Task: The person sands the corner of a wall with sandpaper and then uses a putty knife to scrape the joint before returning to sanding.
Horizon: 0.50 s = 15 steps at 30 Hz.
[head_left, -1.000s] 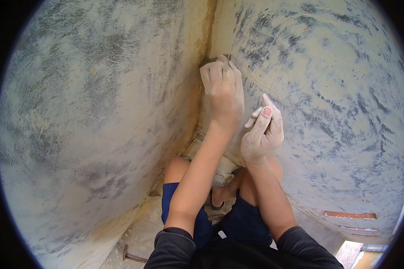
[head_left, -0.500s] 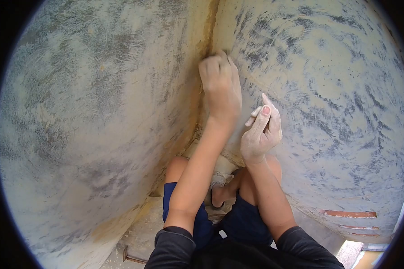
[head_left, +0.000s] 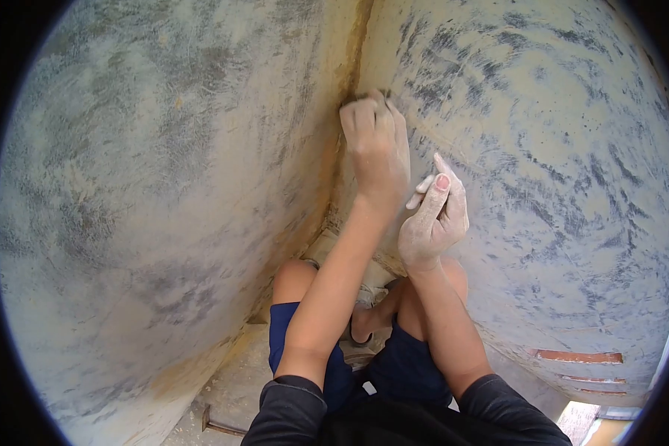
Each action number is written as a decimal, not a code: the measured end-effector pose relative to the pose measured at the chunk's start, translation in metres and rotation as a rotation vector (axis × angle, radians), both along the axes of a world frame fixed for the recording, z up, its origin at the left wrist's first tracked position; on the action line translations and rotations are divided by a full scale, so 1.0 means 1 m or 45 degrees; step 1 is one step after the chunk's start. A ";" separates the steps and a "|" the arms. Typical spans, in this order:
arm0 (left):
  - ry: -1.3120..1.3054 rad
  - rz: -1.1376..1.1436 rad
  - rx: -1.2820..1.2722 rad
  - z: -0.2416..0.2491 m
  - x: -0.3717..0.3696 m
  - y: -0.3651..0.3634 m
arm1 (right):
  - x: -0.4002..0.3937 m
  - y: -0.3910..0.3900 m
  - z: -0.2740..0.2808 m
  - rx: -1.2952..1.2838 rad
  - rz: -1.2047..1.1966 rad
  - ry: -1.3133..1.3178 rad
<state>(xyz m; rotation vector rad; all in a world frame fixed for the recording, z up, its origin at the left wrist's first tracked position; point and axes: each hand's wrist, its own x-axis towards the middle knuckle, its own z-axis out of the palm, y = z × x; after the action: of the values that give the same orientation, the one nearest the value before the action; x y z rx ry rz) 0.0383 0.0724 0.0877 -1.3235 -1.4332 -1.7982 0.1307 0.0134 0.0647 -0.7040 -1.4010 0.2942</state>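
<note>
My left hand (head_left: 379,152) is raised at the inner corner where two pale, scuffed surfaces meet, with its back toward me and its fingers bent. Something dark shows at its fingertips against the corner seam (head_left: 360,44); its kind is hidden by the hand. My right hand (head_left: 435,223), coated in white dust, hovers lower and to the right, before the right-hand surface (head_left: 557,163). Its thumb points up, the index finger is stretched and the other fingers are loosely bent. Nothing shows in it. The left-hand surface (head_left: 141,163) carries dark, streaky rub marks.
My bent knees and dark blue shorts (head_left: 409,368) are close below the hands. A shoe (head_left: 360,327) rests on the dusty floor in the corner. Reddish slots (head_left: 580,357) cut through the right-hand surface low down. A small brown bracket-like piece (head_left: 219,424) lies at lower left.
My left hand has shifted slightly right and down along the corner, still bent at the fingers. My right hand has hardly moved.
</note>
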 end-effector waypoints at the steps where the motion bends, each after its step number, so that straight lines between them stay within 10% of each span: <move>1: -0.035 0.047 0.050 0.006 -0.002 0.003 | 0.001 -0.002 0.001 -0.005 0.002 0.002; 15: -0.038 -0.014 0.006 0.017 -0.010 0.001 | -0.005 0.005 -0.002 0.009 -0.015 -0.034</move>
<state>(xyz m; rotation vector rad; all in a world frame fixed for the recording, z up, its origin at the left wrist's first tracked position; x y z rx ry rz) 0.0284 0.0733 0.1045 -1.3100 -1.4388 -1.8346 0.1259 0.0181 0.0622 -0.7124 -1.4224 0.2716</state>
